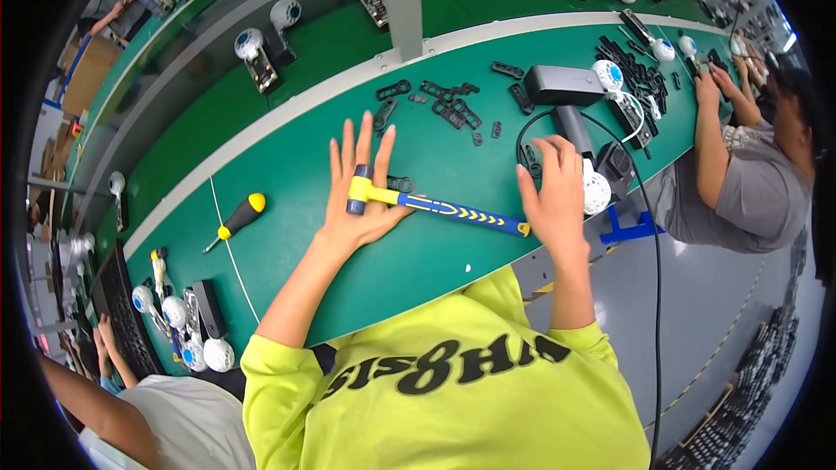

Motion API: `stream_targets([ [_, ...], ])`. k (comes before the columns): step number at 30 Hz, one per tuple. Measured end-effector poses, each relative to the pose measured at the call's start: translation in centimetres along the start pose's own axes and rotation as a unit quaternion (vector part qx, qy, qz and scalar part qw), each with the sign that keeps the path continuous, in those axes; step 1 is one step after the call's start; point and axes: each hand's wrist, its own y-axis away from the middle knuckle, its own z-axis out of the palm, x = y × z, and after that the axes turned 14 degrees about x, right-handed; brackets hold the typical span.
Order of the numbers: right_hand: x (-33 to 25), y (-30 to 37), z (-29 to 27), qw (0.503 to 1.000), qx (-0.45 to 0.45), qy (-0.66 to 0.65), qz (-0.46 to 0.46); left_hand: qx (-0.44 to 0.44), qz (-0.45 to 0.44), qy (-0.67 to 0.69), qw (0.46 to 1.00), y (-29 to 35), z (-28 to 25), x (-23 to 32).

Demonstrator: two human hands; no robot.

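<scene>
My left hand (348, 200) is palm down over the green bench, with its fingers spread wide. A mallet (461, 211) with a blue and yellow head and handle lies across this hand, its head over the back of the hand. The handle slants right, and its yellow end is close to my right hand (556, 196). That hand has slightly curved fingers held apart, with nothing seen between them. Just beside it are a white perforated round part (596, 189) and a black block (616, 165). A black ring-ended part (401, 183) lies beyond the mallet head, partly covered.
A yellow and black screwdriver (239, 219) lies at left. Black plastic parts (453, 108) are scattered ahead, near a grey box-shaped device (562, 85). A black cable (651, 243) hangs over the bench edge. White-headed units (193, 331) stand left. Co-workers sit at both sides.
</scene>
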Motion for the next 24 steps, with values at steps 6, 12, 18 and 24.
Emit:
stream_targets([
  [6, 3.0, -1.4, 1.7, 0.981, -0.157, -0.061, 0.091, 0.099, 0.240, 0.124, 0.958, -6.4, 4.7, 0.1],
  [12, 1.8, -5.3, 7.7, 0.985, -0.041, -0.164, -0.018, 0.045, 0.165, 0.004, 0.985, -10.8, 7.3, 1.7],
  [18, 2.2, -5.9, 12.5, 0.994, -0.041, 0.066, -0.071, 0.058, 0.042, -0.079, 0.994, -10.8, 7.2, 1.7],
  [24, -0.3, -5.0, 11.9, 0.936, -0.265, -0.179, -0.148, 0.033, 0.040, -0.056, 0.997, -7.0, 3.6, 0.1],
])
